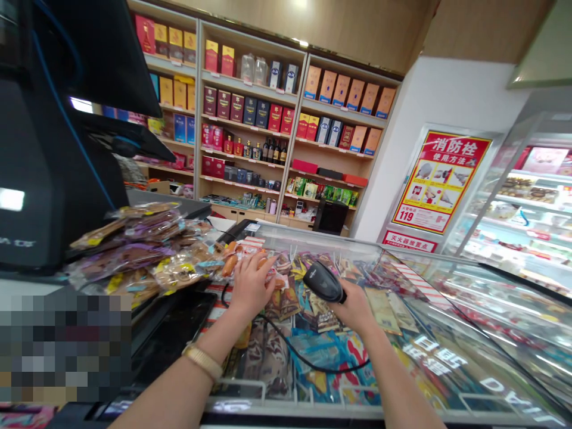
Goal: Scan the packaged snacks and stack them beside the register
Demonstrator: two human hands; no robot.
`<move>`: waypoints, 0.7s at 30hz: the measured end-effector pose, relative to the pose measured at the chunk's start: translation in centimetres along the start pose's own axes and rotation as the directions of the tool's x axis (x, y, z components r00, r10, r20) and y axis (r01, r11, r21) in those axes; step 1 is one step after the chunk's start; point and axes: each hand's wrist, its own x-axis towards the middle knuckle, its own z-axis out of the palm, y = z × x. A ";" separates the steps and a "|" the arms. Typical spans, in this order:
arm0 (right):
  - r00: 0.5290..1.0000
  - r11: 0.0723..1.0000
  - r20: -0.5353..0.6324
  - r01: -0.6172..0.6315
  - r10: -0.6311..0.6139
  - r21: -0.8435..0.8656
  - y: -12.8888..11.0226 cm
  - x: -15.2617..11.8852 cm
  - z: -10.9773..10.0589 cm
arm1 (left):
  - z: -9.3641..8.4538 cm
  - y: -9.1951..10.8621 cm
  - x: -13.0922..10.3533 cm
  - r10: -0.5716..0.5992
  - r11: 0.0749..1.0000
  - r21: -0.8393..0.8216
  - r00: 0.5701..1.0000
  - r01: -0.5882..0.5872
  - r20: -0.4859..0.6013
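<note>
My right hand (pixel 355 304) is wrapped round the handle of a black barcode scanner (pixel 325 282), its head tilted to the left above the freezer's glass top. A black cable (pixel 308 361) loops below it across the glass. My left hand (pixel 254 280), with a gold bracelet on its wrist, grips a clear plastic pack of sausages (pixel 229 264) from above. Its fingers curl over the pack, and part of the pack is hidden under them. Beneath the glass, the chest freezer (pixel 313 412) holds many colourful ice cream packets.
At left, a pile of wrapped snacks (pixel 147 250) stands beside a dark checkout terminal (pixel 27 149). A black flat panel (pixel 183 333) lies near my left forearm. Shelves of boxes (pixel 250 113) line the back wall; a glass display fridge (pixel 536 196) stands at right.
</note>
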 end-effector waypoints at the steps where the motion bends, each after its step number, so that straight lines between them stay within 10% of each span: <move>1: 1.000 1.000 -0.027 0.005 -0.005 0.003 0.1 0.0 0.1 | -0.1 0.1 0.0 0.009 0.999 -0.044 0.999 -0.010 -0.040; 6: 0.972 0.999 -0.229 -0.050 0.047 -0.006 1.1 -0.3 0.3 | -0.5 0.4 0.2 -0.025 0.957 -0.289 0.981 -0.031 -0.191; 11: 0.949 0.993 -0.294 -0.121 0.111 -0.016 1.7 -0.4 0.1 | -0.7 1.1 -0.1 -0.009 0.918 -0.396 0.997 -0.023 -0.079; 21: 0.963 0.993 -0.248 -0.113 0.102 -0.031 1.5 -0.2 0.0 | -0.1 -0.4 0.1 0.041 0.998 -0.053 0.997 -0.038 0.061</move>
